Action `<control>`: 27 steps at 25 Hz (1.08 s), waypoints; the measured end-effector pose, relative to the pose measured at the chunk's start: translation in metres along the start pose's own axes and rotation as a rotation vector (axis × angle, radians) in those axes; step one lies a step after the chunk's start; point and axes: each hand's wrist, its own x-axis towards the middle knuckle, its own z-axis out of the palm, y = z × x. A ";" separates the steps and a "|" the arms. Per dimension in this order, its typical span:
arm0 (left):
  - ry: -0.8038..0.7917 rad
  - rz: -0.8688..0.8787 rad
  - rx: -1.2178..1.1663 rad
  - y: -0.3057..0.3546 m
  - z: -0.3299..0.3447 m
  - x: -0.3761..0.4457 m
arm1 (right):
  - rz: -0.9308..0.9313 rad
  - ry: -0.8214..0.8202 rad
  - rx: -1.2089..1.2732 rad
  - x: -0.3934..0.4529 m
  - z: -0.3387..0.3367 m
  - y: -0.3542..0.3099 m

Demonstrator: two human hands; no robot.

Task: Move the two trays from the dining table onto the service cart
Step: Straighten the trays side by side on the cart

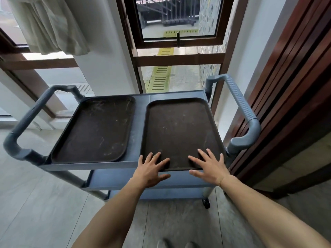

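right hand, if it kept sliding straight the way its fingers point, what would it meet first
The right hand points up over the right tray. It would cross that tray's bare surface and probably meet its far rim first, then the back lip of the service cart. Depth is hard to judge.

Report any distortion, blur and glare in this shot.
Head view: wide-angle bowing curves the grey plastic cart's handles and the window frame; the curtain is soft; daylight through the glass leaves faint sheen on the two dark brown trays; both hands look sharp.
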 end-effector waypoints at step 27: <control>0.001 0.058 0.021 -0.012 -0.005 0.068 | 0.009 -0.022 -0.046 0.063 0.000 0.006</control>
